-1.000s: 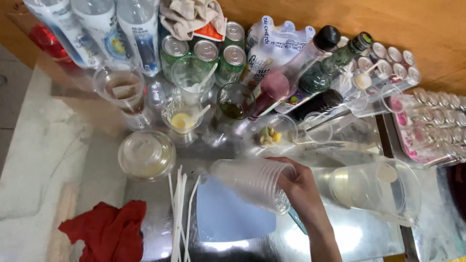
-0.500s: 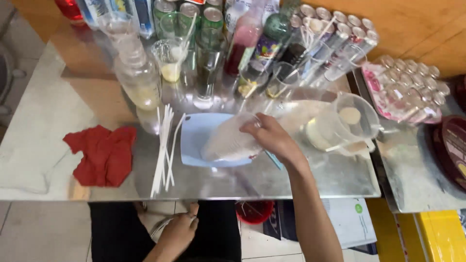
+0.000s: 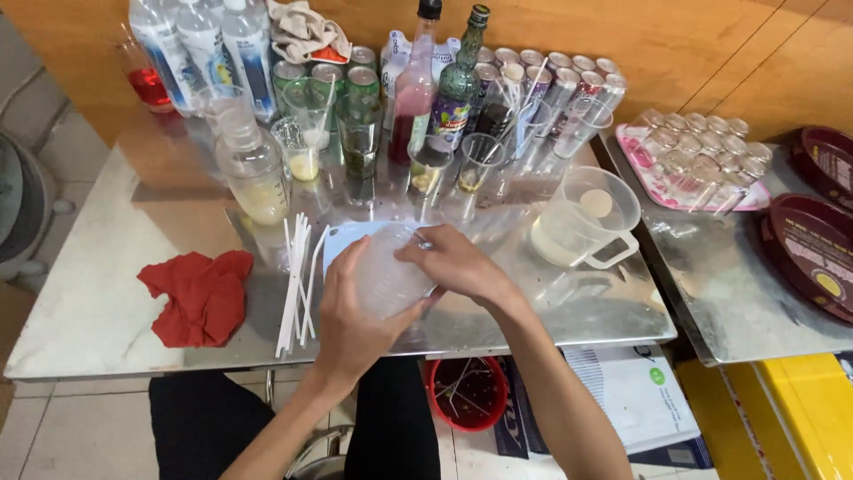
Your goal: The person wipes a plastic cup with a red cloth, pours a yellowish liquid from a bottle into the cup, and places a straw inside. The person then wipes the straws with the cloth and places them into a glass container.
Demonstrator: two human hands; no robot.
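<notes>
The right hand (image 3: 458,264) curled over the far rim of a stack of clear plastic cups (image 3: 386,271), fingers pinching its top edge. The left hand (image 3: 354,316), half a second earlier down below the table edge, had come up and now cupped the stack from the near side, fingers spread around it. The stack lay tilted over a pale blue plastic board (image 3: 342,240) on the steel table (image 3: 98,302). Left lay white straws (image 3: 296,280) and a crumpled red cloth (image 3: 197,295); right stood a clear plastic jug (image 3: 586,222). Far behind stood bottles and cans.
</notes>
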